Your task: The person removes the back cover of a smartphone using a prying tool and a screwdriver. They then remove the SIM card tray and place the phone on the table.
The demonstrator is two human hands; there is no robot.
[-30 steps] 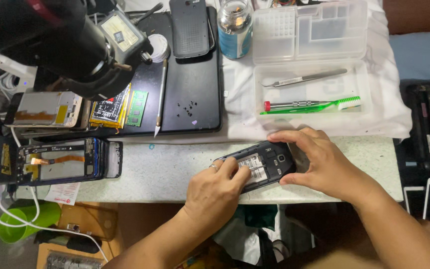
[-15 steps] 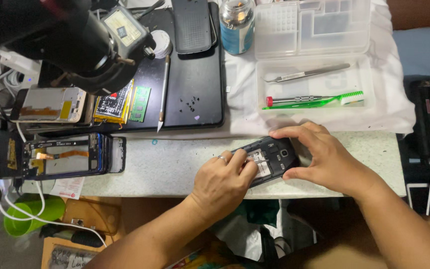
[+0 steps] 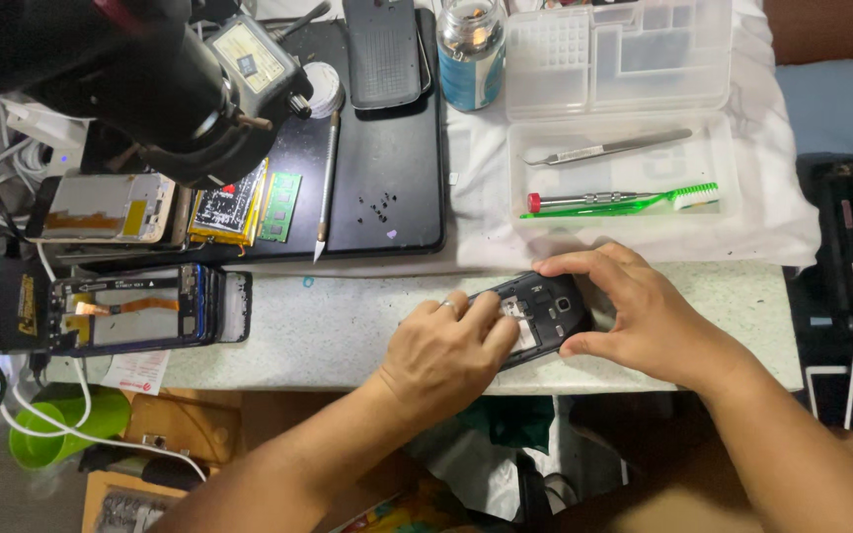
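— hands first: where are they?
— both hands on the opened black phone (image 3: pixel 543 316), which lies at the near edge of the speckled worktop (image 3: pixel 348 331), back cover off, inner frame and camera ring showing.
— left hand (image 3: pixel 446 355)?
— curled over the phone's left end, fingers bent down onto it, pressing.
— right hand (image 3: pixel 644 316)?
— spread partway, thumb under the near edge, fingers across the far edge, clamping the right end.
— nearby?
— clear plastic tray (image 3: pixel 535 158) just behind, holding tweezers (image 3: pixel 609 148) and a green toothbrush (image 3: pixel 644 202).
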